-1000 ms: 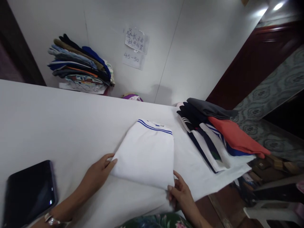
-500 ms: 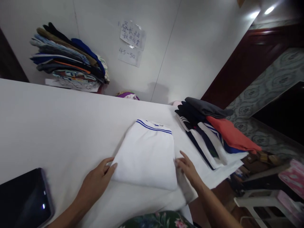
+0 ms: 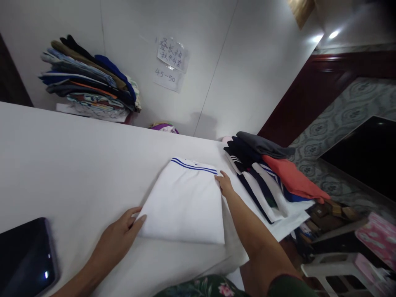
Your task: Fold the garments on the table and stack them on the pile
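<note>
A folded white garment [image 3: 185, 206] lies on the white table in front of me, with narrow blue stripes along its far edge. At its near left corner is my left hand [image 3: 119, 235], the thumb on top and the fingers at the edge, closed on the cloth. My right hand [image 3: 225, 185] reaches along the right side to the far right corner, where its fingertips pinch the cloth by the striped edge. What the garment's underside looks like is hidden.
Folded clothes in dark, white and coral [image 3: 287, 177] are stacked at the right. Another clothes pile [image 3: 89, 78] stands beyond the table at the left. A dark phone or tablet [image 3: 27, 255] lies near left. Handwritten paper signs [image 3: 171, 55] hang on the wall.
My right hand has moved away from me, from the middle of the garment's right side to its far striped corner. My left hand stays at the near left corner. The view has shifted slightly.
</note>
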A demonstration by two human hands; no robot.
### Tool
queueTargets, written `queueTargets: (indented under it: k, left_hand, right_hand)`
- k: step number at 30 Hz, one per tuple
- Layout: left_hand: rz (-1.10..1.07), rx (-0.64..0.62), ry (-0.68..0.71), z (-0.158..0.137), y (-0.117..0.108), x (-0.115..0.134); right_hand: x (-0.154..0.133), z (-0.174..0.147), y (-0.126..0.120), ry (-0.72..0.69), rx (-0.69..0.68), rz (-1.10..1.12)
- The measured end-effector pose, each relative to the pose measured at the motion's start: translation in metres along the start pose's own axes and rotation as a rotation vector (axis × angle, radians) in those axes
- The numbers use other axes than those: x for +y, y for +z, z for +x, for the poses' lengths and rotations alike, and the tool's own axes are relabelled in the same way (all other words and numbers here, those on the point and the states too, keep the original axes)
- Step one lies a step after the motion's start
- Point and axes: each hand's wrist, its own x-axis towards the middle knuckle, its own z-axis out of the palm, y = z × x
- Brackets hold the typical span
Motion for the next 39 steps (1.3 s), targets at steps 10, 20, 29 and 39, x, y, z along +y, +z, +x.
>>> queueTargets:
  k: [10, 20, 29, 39]
  left_hand:
    - [-0.019, 0.01, 0.02, 0.001, 0.004, -0.004]
    - [-0.042, 0.024, 0.032, -0.003, 0.002, 0.001]
    - [-0.066, 0.004, 0.031, -0.009, 0.004, 0.003]
    - [-0.053, -0.027, 0.045, -0.011, 0.004, 0.007]
  right_hand:
    - [-0.006, -0.007, 0.003, -0.304, 0.056, -0.401]
    - [-0.031, -0.025, 0.075, -0.666, -0.338, -1.024]
    - [-0.041, -0.017, 0.079, -0.566, -0.377, -1.003]
    - [-0.096, -0.009, 0.163, -0.963, -0.804, -0.994]
